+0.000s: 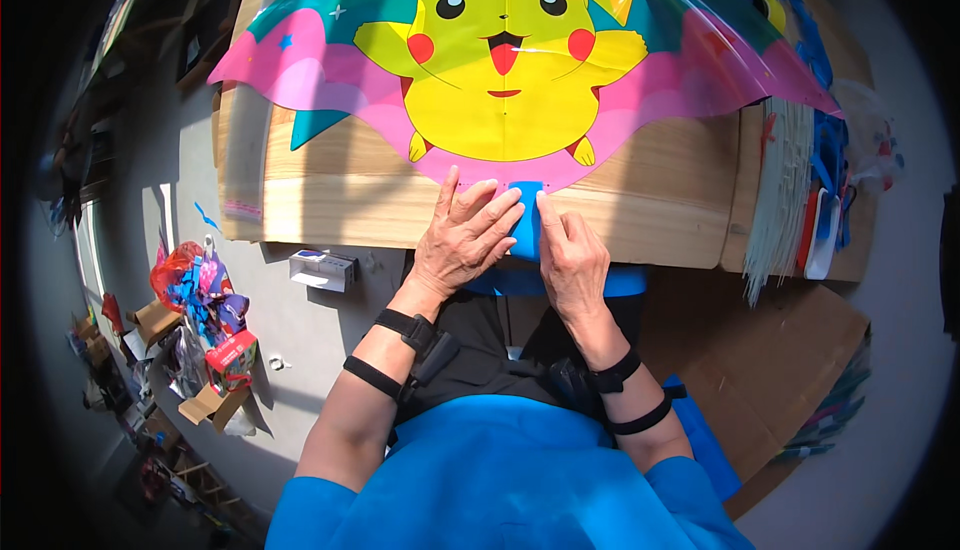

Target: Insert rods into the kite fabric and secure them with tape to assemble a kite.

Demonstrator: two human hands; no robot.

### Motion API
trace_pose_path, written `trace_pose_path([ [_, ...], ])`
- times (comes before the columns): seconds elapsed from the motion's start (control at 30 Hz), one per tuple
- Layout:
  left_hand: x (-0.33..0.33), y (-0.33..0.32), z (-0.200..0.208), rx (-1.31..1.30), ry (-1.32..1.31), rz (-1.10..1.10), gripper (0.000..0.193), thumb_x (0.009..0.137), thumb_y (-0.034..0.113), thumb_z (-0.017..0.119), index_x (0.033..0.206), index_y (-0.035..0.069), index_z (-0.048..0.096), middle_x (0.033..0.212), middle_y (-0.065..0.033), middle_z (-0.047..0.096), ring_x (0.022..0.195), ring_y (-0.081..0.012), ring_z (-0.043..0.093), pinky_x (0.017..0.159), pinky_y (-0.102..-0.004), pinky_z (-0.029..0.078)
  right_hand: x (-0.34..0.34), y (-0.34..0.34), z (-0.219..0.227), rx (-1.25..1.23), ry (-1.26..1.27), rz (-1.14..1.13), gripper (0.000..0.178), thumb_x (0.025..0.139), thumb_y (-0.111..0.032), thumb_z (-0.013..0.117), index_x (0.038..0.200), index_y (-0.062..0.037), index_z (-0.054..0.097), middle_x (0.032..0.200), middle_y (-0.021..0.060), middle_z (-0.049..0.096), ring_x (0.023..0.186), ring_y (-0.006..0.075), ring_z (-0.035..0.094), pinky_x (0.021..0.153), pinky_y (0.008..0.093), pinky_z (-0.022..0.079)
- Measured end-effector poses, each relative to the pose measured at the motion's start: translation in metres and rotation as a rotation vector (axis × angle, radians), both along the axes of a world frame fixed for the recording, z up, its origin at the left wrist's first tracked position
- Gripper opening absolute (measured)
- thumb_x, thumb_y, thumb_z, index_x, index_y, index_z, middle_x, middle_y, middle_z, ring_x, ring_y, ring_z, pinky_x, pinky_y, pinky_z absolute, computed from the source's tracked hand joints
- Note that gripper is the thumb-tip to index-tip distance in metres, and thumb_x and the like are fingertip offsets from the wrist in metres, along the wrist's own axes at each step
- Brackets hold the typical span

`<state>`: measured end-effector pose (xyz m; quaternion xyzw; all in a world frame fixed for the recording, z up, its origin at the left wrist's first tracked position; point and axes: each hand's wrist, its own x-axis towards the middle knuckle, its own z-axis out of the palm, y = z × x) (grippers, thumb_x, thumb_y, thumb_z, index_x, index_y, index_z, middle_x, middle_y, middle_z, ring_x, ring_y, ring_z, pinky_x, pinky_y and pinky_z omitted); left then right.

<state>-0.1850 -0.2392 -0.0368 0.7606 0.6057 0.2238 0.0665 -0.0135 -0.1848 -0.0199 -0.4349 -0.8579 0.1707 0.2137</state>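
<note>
A shiny kite (350, 90) with a yellow cartoon figure on a pink and green ground is spread over the wooden table. At the middle of its near edge lies a small blue strip (527, 218), running down toward the table's front edge. My left hand (468, 230) rests with fingers spread, its fingertips on the kite's lower edge and the strip's left side. On the other side, my right hand (573, 255) has its fingers curled, the index finger and thumb pinching the strip's right edge. The strip's underside is hidden.
The wooden table (660, 205) ends just before my body. White rods (780, 200) and blue straps (828, 150) lie at its right end. On the floor are a small white box (323, 270), a colourful heap of bags (205, 290) and a large cardboard sheet (750, 370).
</note>
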Motion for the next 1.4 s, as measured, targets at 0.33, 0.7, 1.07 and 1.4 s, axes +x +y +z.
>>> trace_pose_path([
  [0.33, 0.003, 0.003, 0.007, -0.062, 0.050, 0.025, 0.044, 0.090, 0.036, 0.053, 0.130, 0.018, 0.056, 0.140, 0.0042, 0.047, 0.132, -0.0235, 0.037, 0.116, -0.0552, 0.015, 0.001, 0.000, -0.008, 0.049, -0.045, 0.037, 0.051, 0.075, -0.001, 0.060, 0.125, -0.0048, 0.058, 0.071, 0.0082, 0.044, 0.059, 0.0233, 0.050, 0.055, 0.0354, 0.043],
  [0.7, 0.005, 0.001, 0.003, -0.056, 0.114, 0.045, 0.046, 0.088, 0.040, 0.054, 0.130, 0.020, 0.055, 0.141, 0.0061, 0.046, 0.134, -0.0218, 0.033, 0.116, -0.0548, 0.012, 0.000, 0.002, -0.010, 0.010, -0.027, 0.014, 0.056, 0.071, 0.002, 0.064, 0.126, -0.0101, 0.058, 0.069, 0.0075, 0.045, 0.059, 0.0233, 0.053, 0.055, 0.0353, 0.045],
  [1.07, 0.008, 0.003, 0.005, -0.041, 0.088, 0.090, 0.052, 0.082, 0.045, 0.061, 0.128, 0.021, 0.056, 0.140, 0.0050, 0.046, 0.132, -0.0237, 0.035, 0.115, -0.0587, 0.009, -0.002, 0.006, -0.010, -0.046, -0.003, -0.021, 0.054, 0.074, 0.002, 0.061, 0.127, -0.0103, 0.057, 0.070, 0.0093, 0.048, 0.060, 0.0253, 0.055, 0.054, 0.0374, 0.047],
  [1.4, 0.009, 0.000, 0.001, -0.013, 0.192, 0.089, 0.056, 0.081, 0.051, 0.058, 0.130, 0.023, 0.054, 0.138, 0.0068, 0.046, 0.129, -0.0220, 0.036, 0.115, -0.0576, 0.008, -0.002, 0.005, -0.011, 0.001, -0.025, -0.007, 0.053, 0.073, 0.001, 0.063, 0.125, -0.0058, 0.058, 0.070, 0.0100, 0.047, 0.059, 0.0248, 0.055, 0.054, 0.0368, 0.047],
])
